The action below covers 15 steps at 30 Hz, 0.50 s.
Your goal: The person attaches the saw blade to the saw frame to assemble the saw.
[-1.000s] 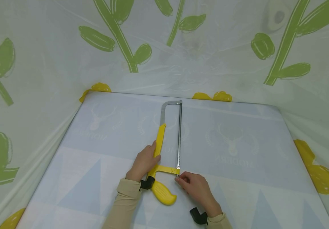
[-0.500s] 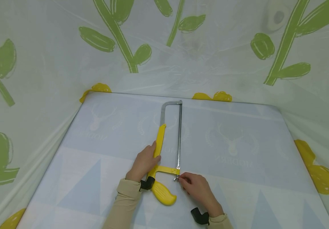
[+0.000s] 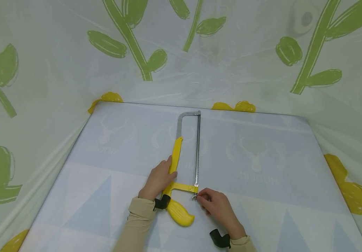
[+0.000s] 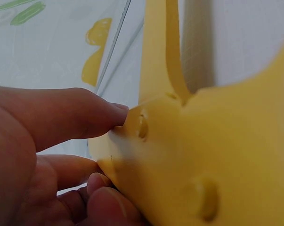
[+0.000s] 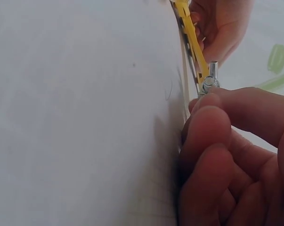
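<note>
A hacksaw with a yellow frame [image 3: 176, 154] and yellow handle [image 3: 181, 212] lies on the table, its handle toward me. Along its right side runs the thin blade [image 3: 197, 150]. My left hand [image 3: 158, 179] grips the frame above the handle; in the left wrist view, the thumb [image 4: 85, 115] lies on the yellow metal, with fingers curled under its edge. At the blade's near end sits a silver wing nut [image 5: 210, 82]. My right hand [image 3: 216, 203] pinches this nut between thumb and index finger, which partly hide it in the right wrist view.
A pale patterned cloth covers the table [image 3: 262, 147]. Behind it and at the sides hangs a white sheet [image 3: 231, 70] with green leaves and yellow flowers. Black curved pieces [image 3: 220, 238] sit at both wrists.
The right fingers have shifted slightly right, uncovering part of the wing nut that they hid one second ago. My left hand and the hacksaw have stayed put.
</note>
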Each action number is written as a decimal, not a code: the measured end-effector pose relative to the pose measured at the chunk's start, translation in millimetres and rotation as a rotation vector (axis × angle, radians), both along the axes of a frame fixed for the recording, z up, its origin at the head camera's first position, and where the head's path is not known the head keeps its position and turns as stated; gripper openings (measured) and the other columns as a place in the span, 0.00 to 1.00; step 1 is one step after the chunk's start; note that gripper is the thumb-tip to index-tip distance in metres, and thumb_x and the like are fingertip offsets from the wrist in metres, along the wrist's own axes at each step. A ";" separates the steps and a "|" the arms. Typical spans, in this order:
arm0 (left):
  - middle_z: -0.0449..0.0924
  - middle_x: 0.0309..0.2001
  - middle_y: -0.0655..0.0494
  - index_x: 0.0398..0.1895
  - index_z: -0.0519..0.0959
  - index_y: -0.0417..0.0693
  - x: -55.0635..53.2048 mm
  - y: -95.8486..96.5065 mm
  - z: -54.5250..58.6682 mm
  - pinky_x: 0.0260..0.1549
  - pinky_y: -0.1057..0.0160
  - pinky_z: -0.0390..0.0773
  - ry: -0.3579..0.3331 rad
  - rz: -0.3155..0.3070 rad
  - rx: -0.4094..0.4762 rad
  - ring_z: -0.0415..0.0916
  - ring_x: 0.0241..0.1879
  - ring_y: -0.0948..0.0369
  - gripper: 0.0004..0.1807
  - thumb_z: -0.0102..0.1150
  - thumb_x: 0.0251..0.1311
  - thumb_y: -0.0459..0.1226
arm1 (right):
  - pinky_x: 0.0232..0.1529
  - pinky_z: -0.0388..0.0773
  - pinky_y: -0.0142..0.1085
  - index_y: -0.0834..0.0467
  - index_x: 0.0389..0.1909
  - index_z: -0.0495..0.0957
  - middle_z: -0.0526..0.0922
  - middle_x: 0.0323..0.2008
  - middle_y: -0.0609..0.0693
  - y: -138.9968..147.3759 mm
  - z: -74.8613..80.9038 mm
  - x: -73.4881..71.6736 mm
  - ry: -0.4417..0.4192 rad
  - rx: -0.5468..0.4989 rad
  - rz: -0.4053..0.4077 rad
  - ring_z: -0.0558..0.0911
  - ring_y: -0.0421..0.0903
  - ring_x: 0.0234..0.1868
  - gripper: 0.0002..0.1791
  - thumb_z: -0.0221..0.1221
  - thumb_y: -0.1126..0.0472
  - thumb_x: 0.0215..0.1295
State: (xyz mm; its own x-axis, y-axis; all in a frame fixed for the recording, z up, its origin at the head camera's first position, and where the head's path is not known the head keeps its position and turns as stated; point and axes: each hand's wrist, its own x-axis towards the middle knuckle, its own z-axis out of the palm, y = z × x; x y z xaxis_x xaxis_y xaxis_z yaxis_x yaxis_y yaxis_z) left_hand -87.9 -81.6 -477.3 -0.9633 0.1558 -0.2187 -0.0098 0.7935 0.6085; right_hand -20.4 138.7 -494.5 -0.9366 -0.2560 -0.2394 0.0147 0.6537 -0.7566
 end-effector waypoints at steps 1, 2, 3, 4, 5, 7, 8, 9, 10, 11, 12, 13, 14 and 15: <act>0.70 0.40 0.48 0.67 0.54 0.42 0.0 0.0 -0.1 0.21 0.66 0.66 0.002 -0.001 -0.003 0.63 0.23 0.60 0.36 0.53 0.57 0.43 | 0.16 0.68 0.31 0.49 0.33 0.76 0.72 0.15 0.41 -0.3 0.3 0.2 -0.001 -0.004 -0.004 0.71 0.39 0.12 0.08 0.56 0.50 0.59; 0.70 0.40 0.48 0.67 0.54 0.42 0.0 0.0 -0.3 0.22 0.66 0.66 0.003 -0.002 -0.006 0.63 0.23 0.60 0.36 0.53 0.57 0.43 | 0.16 0.67 0.32 0.49 0.33 0.76 0.72 0.14 0.41 -0.5 0.5 0.3 -0.001 -0.007 -0.008 0.71 0.39 0.12 0.08 0.56 0.50 0.59; 0.70 0.40 0.48 0.67 0.54 0.42 0.1 0.0 -0.5 0.22 0.66 0.66 0.004 -0.001 -0.006 0.63 0.23 0.60 0.36 0.53 0.57 0.43 | 0.16 0.67 0.32 0.49 0.32 0.75 0.72 0.14 0.41 -0.7 0.7 0.5 0.000 -0.008 -0.012 0.71 0.39 0.12 0.07 0.56 0.50 0.59; 0.70 0.40 0.48 0.67 0.54 0.42 0.1 0.0 -0.6 0.22 0.66 0.66 0.005 -0.002 -0.006 0.63 0.23 0.60 0.36 0.53 0.57 0.43 | 0.15 0.67 0.32 0.49 0.32 0.75 0.72 0.14 0.41 -0.7 0.7 0.4 0.000 -0.013 -0.014 0.71 0.39 0.12 0.07 0.57 0.51 0.58; 0.69 0.40 0.48 0.67 0.54 0.42 0.1 0.1 -0.7 0.22 0.66 0.66 0.004 -0.001 -0.005 0.63 0.23 0.60 0.36 0.53 0.57 0.43 | 0.15 0.67 0.32 0.49 0.32 0.75 0.72 0.14 0.41 -0.7 0.6 0.4 0.001 -0.016 -0.015 0.71 0.39 0.11 0.07 0.57 0.51 0.58; 0.70 0.41 0.48 0.67 0.54 0.42 0.1 0.2 -0.9 0.22 0.66 0.66 0.005 -0.002 -0.004 0.63 0.23 0.60 0.36 0.53 0.57 0.43 | 0.15 0.67 0.32 0.49 0.31 0.74 0.72 0.14 0.41 -0.7 0.1 0.4 0.002 -0.019 -0.016 0.71 0.39 0.11 0.07 0.57 0.51 0.58; 0.70 0.41 0.48 0.67 0.54 0.42 0.1 0.3 -1.0 0.22 0.66 0.66 0.004 -0.002 -0.003 0.63 0.23 0.60 0.36 0.53 0.57 0.43 | 0.15 0.67 0.32 0.49 0.30 0.74 0.72 0.14 0.41 -0.5 -0.4 0.3 0.001 -0.019 -0.016 0.71 0.39 0.11 0.07 0.57 0.51 0.58; 0.70 0.41 0.48 0.67 0.54 0.42 0.1 0.4 -1.0 0.22 0.66 0.66 0.005 -0.002 -0.002 0.63 0.23 0.60 0.36 0.53 0.57 0.43 | 0.15 0.67 0.32 0.50 0.30 0.75 0.72 0.14 0.41 -0.4 -0.8 0.2 0.000 -0.020 -0.015 0.71 0.39 0.11 0.07 0.56 0.50 0.58; 0.70 0.42 0.48 0.67 0.54 0.42 0.1 0.4 -1.0 0.22 0.66 0.66 0.005 -0.002 -0.002 0.63 0.23 0.60 0.36 0.53 0.57 0.43 | 0.15 0.67 0.32 0.50 0.30 0.75 0.72 0.14 0.41 -0.3 -1.2 0.0 -0.001 -0.020 -0.014 0.71 0.39 0.12 0.08 0.56 0.50 0.59; 0.70 0.42 0.47 0.67 0.54 0.42 0.1 0.5 -1.0 0.22 0.66 0.66 0.006 -0.003 -0.002 0.63 0.23 0.60 0.36 0.54 0.57 0.43 | 0.15 0.67 0.32 0.50 0.30 0.75 0.72 0.14 0.40 -0.3 -1.6 0.0 -0.004 -0.018 -0.014 0.71 0.39 0.12 0.09 0.56 0.49 0.59; 0.70 0.42 0.47 0.67 0.54 0.42 0.1 0.5 -0.9 0.22 0.66 0.66 0.007 -0.003 -0.003 0.63 0.23 0.60 0.36 0.54 0.57 0.43 | 0.16 0.67 0.32 0.49 0.30 0.75 0.72 0.14 0.40 -0.5 -1.8 0.0 -0.006 -0.015 -0.014 0.71 0.39 0.12 0.10 0.55 0.48 0.59; 0.70 0.42 0.47 0.67 0.54 0.42 0.2 0.5 -0.8 0.22 0.66 0.66 0.008 -0.003 -0.005 0.63 0.23 0.60 0.36 0.54 0.57 0.43 | 0.16 0.67 0.32 0.49 0.30 0.76 0.72 0.14 0.41 -0.5 -2.0 0.1 -0.009 -0.012 -0.014 0.71 0.39 0.12 0.11 0.55 0.47 0.59; 0.70 0.42 0.47 0.67 0.54 0.42 0.2 0.5 -0.5 0.21 0.66 0.66 0.009 -0.004 -0.007 0.63 0.23 0.60 0.36 0.54 0.57 0.43 | 0.16 0.67 0.32 0.49 0.30 0.76 0.72 0.14 0.41 -0.6 -1.9 0.1 -0.010 -0.009 -0.012 0.71 0.39 0.12 0.12 0.54 0.45 0.59; 0.70 0.42 0.48 0.67 0.54 0.42 0.1 0.4 -0.2 0.21 0.66 0.66 0.011 -0.005 -0.008 0.63 0.23 0.60 0.36 0.54 0.57 0.43 | 0.16 0.67 0.32 0.49 0.30 0.76 0.72 0.14 0.40 -0.7 -1.4 0.1 -0.009 -0.003 -0.009 0.71 0.39 0.12 0.13 0.53 0.44 0.59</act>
